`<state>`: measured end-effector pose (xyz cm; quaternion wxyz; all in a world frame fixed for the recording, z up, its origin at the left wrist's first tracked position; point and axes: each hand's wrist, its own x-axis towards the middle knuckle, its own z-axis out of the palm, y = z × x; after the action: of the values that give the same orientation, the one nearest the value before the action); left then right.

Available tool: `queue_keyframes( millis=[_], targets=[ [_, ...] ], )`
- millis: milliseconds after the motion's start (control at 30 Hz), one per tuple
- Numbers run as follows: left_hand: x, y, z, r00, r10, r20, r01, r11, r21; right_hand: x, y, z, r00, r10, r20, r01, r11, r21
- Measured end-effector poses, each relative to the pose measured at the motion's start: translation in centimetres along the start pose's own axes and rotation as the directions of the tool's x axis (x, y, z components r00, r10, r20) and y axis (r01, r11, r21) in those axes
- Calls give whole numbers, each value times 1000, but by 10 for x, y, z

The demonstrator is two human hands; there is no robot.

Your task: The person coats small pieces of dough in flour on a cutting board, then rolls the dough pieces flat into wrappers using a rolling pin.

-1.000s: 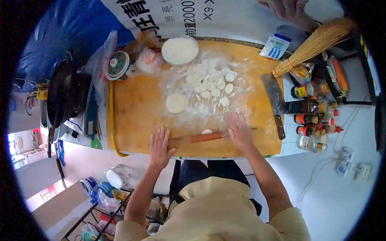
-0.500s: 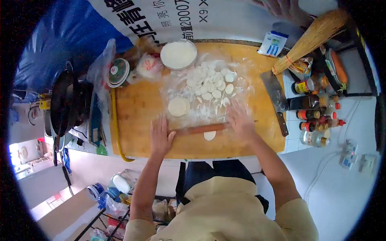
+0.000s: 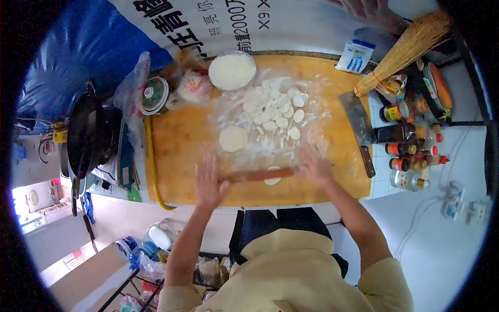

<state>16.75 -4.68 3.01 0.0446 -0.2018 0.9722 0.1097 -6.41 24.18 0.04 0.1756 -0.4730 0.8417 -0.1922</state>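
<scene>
A wooden rolling pin (image 3: pixel 257 175) lies across a small dough round (image 3: pixel 272 181) near the front of the floured wooden board (image 3: pixel 182 130). My left hand (image 3: pixel 210 182) rests flat on the pin's left end, its fingers stretched forward. On the right end lies my right hand (image 3: pixel 315 167), palm down with fingers spread, slightly blurred. Behind the pin is a stack of rolled wrappers (image 3: pixel 233 139). Several small dough pieces (image 3: pixel 270 106) sit in loose flour at the board's middle.
A bowl of flour (image 3: pixel 232 70) stands at the back edge, beside a plastic bag (image 3: pixel 194 88) and a lidded container (image 3: pixel 155 95). A cleaver (image 3: pixel 357 118) lies on the right, near a straw brush (image 3: pixel 403 49) and bottles (image 3: pixel 397 132). A yellow tube (image 3: pixel 150 164) runs along the left edge.
The rolling pin has moved back and then slightly forward over the dough round, which now looks larger and partly shows on both sides of it. Both hands have moved with the pin.
</scene>
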Motion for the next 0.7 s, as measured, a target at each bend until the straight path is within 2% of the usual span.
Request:
queue_keyframes(
  millis=[33, 100, 133, 167, 233, 267, 333, 367, 433, 467, 500, 567, 633, 667, 700],
  targets=[
    [-19, -4, 6, 1000, 1, -6, -1, 1000, -2, -13, 2, 6, 996, -25, 87, 38, 989, -144],
    [-54, -8, 14, 984, 132, 116, -119, 987, -111, -26, -19, -9, 997, -46, 59, 53, 992, -119],
    [-47, -9, 18, 975, 59, 213, -45, 997, -70, -32, -29, -12, 998, -58, 40, 61, 995, -81],
    [-35, -13, 25, 973, 57, 225, -41, 996, -76, -26, -26, -8, 997, -53, 52, 56, 995, -77],
    [4, -24, 32, 1000, -30, -6, 30, 999, -42, 11, -7, -3, 999, 33, 7, -33, 997, -67],
    [17, -23, 27, 999, -37, -3, 36, 999, -40, 17, -7, -5, 1000, 28, 11, -28, 998, -63],
    [28, -17, 9, 996, -6, -89, 11, 998, 57, 25, -12, -12, 983, 64, -171, -46, 993, 107],
    [15, -15, 5, 996, -14, -86, 19, 998, 58, 11, -12, -5, 984, 60, -165, -42, 993, 111],
    [-25, -8, 3, 981, 54, 185, -67, 996, 64, -25, -8, 7, 999, -33, -13, 31, 994, -108],
    [-45, -14, 8, 983, 144, 115, -135, 987, -84, -26, -10, 5, 999, -36, -13, 34, 993, -111],
    [-40, -17, 14, 982, 146, 120, -136, 987, -86, -29, -18, 1, 1000, -10, 17, 12, 996, -91],
    [-19, -22, 23, 996, 43, 76, -38, 998, -57, -25, -25, 3, 998, 21, 65, -17, 998, -64],
    [27, -24, 21, 998, -29, 56, 31, 999, -25, 15, -13, -2, 986, 156, -63, -154, 988, 32],
    [41, -22, 14, 997, -10, -70, 11, 1000, 11, 16, -10, 2, 987, 151, -56, -149, 988, 34],
    [48, -22, 9, 980, 18, -198, -7, 999, 53, 18, -5, 5, 989, 89, -121, -93, 995, -26]
  ],
)
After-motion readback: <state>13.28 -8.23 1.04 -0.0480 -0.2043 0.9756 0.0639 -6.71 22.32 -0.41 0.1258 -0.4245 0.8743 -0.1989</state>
